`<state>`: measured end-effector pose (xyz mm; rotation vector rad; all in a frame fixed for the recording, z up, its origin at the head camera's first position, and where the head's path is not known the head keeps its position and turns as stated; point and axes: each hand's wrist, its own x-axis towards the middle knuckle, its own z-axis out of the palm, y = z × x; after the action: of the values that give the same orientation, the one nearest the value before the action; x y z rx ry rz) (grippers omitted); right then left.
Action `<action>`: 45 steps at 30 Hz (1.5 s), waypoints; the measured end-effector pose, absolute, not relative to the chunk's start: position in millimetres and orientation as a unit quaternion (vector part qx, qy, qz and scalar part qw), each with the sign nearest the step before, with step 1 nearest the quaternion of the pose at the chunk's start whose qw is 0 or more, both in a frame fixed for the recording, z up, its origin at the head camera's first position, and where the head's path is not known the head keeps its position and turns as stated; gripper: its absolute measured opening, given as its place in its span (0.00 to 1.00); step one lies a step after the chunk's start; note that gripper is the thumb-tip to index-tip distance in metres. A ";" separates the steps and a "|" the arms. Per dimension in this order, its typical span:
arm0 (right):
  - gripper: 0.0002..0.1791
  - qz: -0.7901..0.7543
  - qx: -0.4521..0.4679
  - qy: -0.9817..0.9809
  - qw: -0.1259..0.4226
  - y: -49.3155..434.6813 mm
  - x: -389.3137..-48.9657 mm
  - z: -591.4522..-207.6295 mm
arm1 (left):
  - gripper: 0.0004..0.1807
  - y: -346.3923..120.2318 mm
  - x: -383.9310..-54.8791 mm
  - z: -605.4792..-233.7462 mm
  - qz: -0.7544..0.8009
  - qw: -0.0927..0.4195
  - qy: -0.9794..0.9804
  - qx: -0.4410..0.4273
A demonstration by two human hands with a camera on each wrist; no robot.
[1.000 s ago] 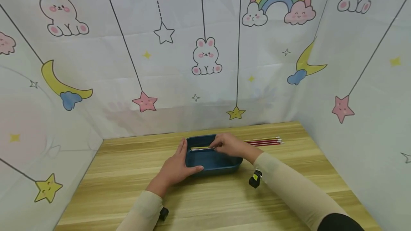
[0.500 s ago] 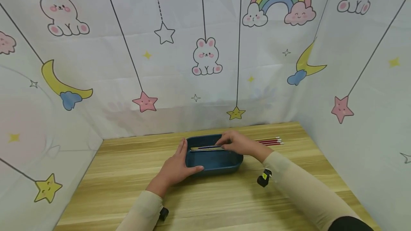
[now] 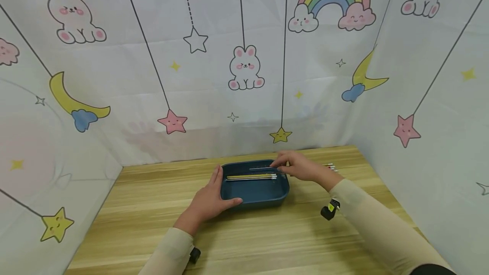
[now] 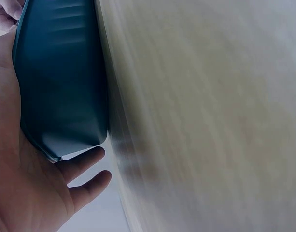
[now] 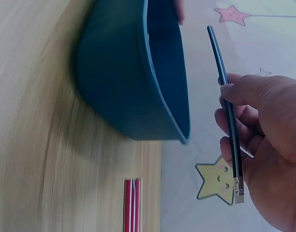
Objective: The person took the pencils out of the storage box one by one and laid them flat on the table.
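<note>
A dark blue rectangular bin (image 3: 254,192) stands on the table. Against its left end rests my left hand (image 3: 208,199), fingers extended along the outside and the thumb on the front rim. My right hand (image 3: 299,166) pinches a dark pencil (image 5: 228,113) between thumb and fingers above the bin's back right corner. In the right wrist view this pencil's metal band and pale eraser show at its lower end. Several pencils (image 3: 250,177), yellow and whitish, lie side by side inside the bin.
Right of the bin lies a row of red pencils (image 5: 132,205), partly hidden by my right hand in the head view. A printed fabric backdrop (image 3: 206,92) rises behind the wooden table (image 3: 244,237) and along both sides.
My right hand has moved right and up from the pencils in the bin, carrying the dark pencil, and the pencils' eraser ends have come into view. My left hand has stayed put.
</note>
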<state>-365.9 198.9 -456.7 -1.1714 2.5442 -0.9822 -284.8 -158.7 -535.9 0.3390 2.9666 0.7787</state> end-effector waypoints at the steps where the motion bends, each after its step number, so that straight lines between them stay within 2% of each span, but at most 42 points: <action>1: 0.15 -0.331 -0.387 0.856 0.089 201.7 -365.6 -456.4 | 0.77 -158.9 -284.9 -536.0 0.253 0.027 0.961 0.110; 11: 0.15 -0.386 -0.355 0.845 0.101 229.0 -363.9 -465.3 | 0.77 -158.6 -284.6 -536.9 0.250 0.029 0.961 0.111; 19: 0.15 -0.349 -0.380 0.856 0.041 250.9 -365.9 -464.0 | 0.76 -158.5 -283.4 -533.4 0.254 0.027 0.960 0.113; 35: 0.14 -0.302 -0.362 0.882 0.005 277.6 -369.5 -470.4 | 0.76 -158.8 -282.0 -533.4 0.259 0.029 0.959 0.114; 45: 0.14 -0.299 -0.344 0.890 0.009 301.3 -376.6 -479.3 | 0.76 -158.4 -282.7 -533.4 0.255 0.032 0.960 0.112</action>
<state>-376.6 301.3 -479.3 -1.0745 2.7809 -0.9337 -282.7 -158.4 -533.4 0.3451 2.9549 0.7855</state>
